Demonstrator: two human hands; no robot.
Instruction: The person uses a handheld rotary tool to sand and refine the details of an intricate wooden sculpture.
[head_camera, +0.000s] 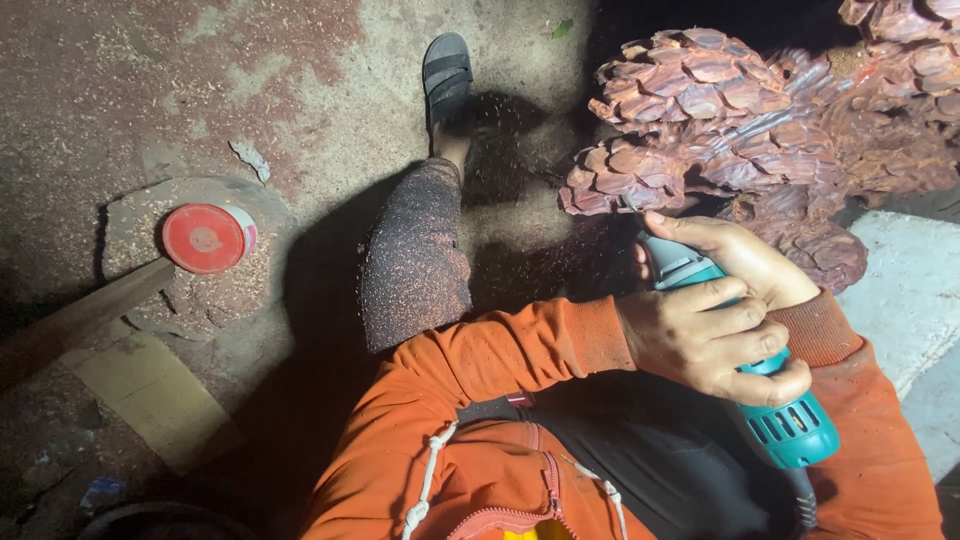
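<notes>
The grinder's (770, 400) tip seems hidden behind the carving (740, 120), itself cut off.

two hands (700, 340) (745, 260), one teal grinder (780, 420), one scaly wood carving (760, 120), one red lid (205, 238), one sandal (446, 75)

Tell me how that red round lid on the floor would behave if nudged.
The red lid looks thin and small, so it is probably light. It lies flat on a sawdust-covered slab, so it would likely slide rather than roll. Set on its round edge, it might roll.
</notes>
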